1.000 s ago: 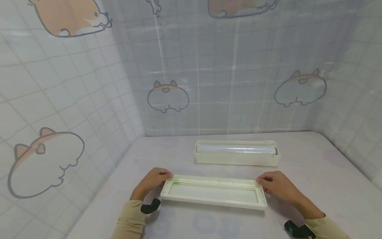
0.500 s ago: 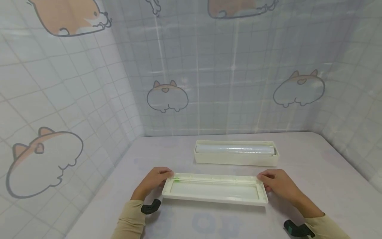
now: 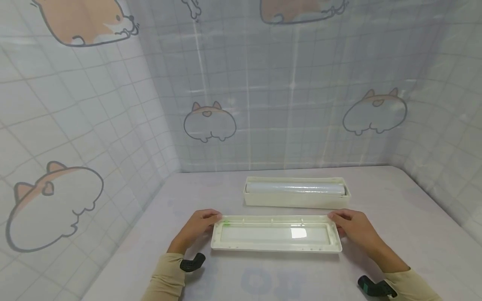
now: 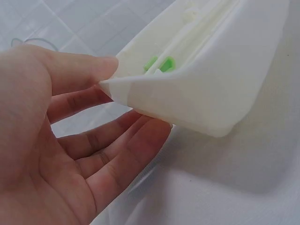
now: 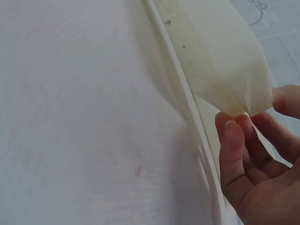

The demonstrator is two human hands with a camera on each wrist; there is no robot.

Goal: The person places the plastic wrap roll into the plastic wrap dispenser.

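A long cream lid (image 3: pixel 260 236) with a see-through window is held over the table by both hands, its inner side facing up. My left hand (image 3: pixel 197 228) pinches the far left corner; in the left wrist view the thumb lies over the rim and the other fingers are below. A small green slider (image 4: pixel 167 64) sits on a rail inside the lid near that corner. At the opposite end, my right hand (image 3: pixel 355 232) pinches the far right corner between thumb and fingers. In the right wrist view, its fingertips meet the lid's edge.
Behind the lid stands a cream dispenser box (image 3: pixel 297 201) without a cover, a roll of cling film (image 3: pixel 295 188) lying in it. The table has a white cloth (image 3: pixel 380 188). Tile-patterned curtains (image 3: pixel 263 104) with dog drawings surround it. Each wrist wears a black camera mount (image 3: pixel 193 262).
Both hands have moved the lid slightly right and towards the box. It has tilted, its near edge rising in view, and a bright reflection now shows in its window.
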